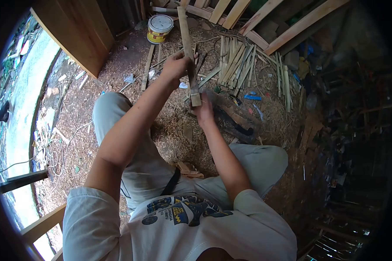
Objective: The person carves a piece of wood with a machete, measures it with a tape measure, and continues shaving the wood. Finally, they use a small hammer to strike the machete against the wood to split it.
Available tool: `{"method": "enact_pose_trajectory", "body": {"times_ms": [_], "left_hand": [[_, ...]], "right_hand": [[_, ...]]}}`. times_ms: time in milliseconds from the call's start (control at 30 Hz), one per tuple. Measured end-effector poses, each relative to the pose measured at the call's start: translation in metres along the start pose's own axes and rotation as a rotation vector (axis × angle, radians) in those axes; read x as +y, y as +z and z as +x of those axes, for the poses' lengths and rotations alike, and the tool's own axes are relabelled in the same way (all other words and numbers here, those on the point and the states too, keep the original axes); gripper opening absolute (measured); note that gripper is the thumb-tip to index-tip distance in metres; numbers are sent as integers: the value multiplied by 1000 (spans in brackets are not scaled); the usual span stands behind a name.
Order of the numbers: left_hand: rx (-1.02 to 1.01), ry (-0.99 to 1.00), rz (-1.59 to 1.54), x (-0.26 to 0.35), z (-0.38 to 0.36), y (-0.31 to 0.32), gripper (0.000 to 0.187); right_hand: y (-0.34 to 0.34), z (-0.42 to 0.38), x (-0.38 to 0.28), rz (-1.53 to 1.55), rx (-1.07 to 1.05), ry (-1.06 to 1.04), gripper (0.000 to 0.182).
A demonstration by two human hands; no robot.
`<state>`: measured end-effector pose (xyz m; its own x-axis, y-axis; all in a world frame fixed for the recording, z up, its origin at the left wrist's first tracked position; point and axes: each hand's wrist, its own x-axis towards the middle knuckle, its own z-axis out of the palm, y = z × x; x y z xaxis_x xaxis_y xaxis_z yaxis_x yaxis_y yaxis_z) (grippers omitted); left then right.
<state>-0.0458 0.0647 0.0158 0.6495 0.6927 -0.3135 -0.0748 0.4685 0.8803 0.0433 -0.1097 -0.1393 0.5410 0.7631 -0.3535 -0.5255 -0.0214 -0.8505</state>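
A long bamboo strip (185, 35) rises in front of me, tilted slightly left toward its far end. Around its middle my left hand (177, 67) is closed. Its near end overlaps my right hand (203, 109), with the thumb on one side and the fingers on the other, partly hidden behind it. Just beyond my right hand, a dark curved thing (239, 126) lies low over the ground; what it is I cannot make out. Between my legs, pale wood pieces (188, 170) rest on shavings.
Split strips (237, 61) lie heaped ahead to the right. A lidded paint bucket (160, 28) stands at the far left-centre, near a leaning wooden panel (76, 32). Wooden frames (287, 26) are at the back. A blue wrapper (252, 97) lies on the littered ground.
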Motion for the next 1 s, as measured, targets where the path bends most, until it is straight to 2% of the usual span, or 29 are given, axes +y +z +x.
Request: {"method": "enact_pose_trajectory", "body": {"times_ms": [33, 67, 133, 167, 200, 267, 300, 400, 467, 533, 600, 633, 667, 733, 800, 867, 933, 967, 1000], "left_hand": [[2, 25, -6, 11, -5, -3, 39], [5, 50, -12, 18, -8, -7, 39], [13, 61, -19, 21, -6, -18, 39], [2, 90, -1, 23, -7, -23, 40], [-7, 120, 17, 26, -9, -28, 40], [8, 146, -30, 34, -24, -25, 43], [41, 163, -78, 39, -33, -22, 37], [48, 187, -133, 39, -37, -34, 33], [-10, 163, -1, 40, -38, -44, 35], [58, 193, 77, 36, -31, -52, 41], [312, 409, 304, 33, -27, -65, 58], [274, 412, 335, 59, -48, -70, 59], [266, 377, 283, 76, -54, -77, 51], [238, 363, 96, 112, -63, -91, 42], [218, 409, 32, 144, -73, -99, 40], [183, 572, 128, 165, -69, -112, 36], [183, 722, 257, 173, -55, -125, 34], [182, 715, 262, 168, -41, -135, 34], [261, 767, 322, 158, -26, -147, 36]], "right_hand": [[16, -7, -14, 122, -128, -42, 57], [30, -16, -29, 115, -134, -44, 57], [59, -38, -56, 174, -301, -127, 65], [74, -49, -67, 214, -317, -142, 54], [79, -53, -69, 205, -328, -141, 54], [86, -60, -70, -88, -324, -239, 44], [88, -63, -71, -121, -324, -227, 34], [95, -74, -66, -189, -330, -234, 30], [96, -78, -61, -204, -336, -238, 28], [96, -81, -54, -221, -332, -243, 24], [97, -84, -45, -194, -294, -201, 23], [97, -84, -41, -173, -252, -168, 22], [94, -81, -35, -154, -254, -165, 22], [81, -72, -13, -202, -163, -13, 22], [76, -70, 8, -211, -123, -15, 24], [76, -71, 23, -188, 7, 172, 24], [70, -68, 47, -146, -6, 186, 22], [73, -66, 54, -111, -23, 192, 20], [77, -63, 61, -108, -19, 197, 20]]}}
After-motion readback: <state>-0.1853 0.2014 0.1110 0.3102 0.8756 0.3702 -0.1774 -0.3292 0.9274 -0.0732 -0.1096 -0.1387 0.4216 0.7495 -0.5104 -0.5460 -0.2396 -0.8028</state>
